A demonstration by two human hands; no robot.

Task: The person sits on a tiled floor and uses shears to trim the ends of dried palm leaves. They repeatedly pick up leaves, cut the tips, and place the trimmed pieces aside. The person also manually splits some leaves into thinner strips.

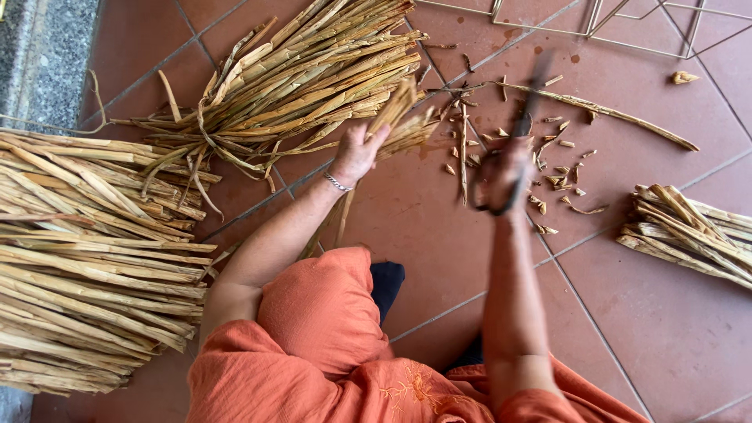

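Observation:
My left hand (355,153) grips a small bunch of dried plant stalks (399,117), holding their ends up over the red tiled floor. A silver bracelet sits on that wrist. My right hand (505,172) is blurred by motion and holds dark scissors (521,129), their blades pointing up and away from me, just right of the held stalks. Several short cut-off stalk bits (560,176) lie scattered on the tiles around the right hand.
A big stack of dried stalks (86,258) fills the left side. Another loose pile (305,70) lies at top centre. A smaller trimmed bundle (693,231) rests at right. A thin metal wire frame (627,23) stands at top right. One long stalk (619,116) lies on the tiles.

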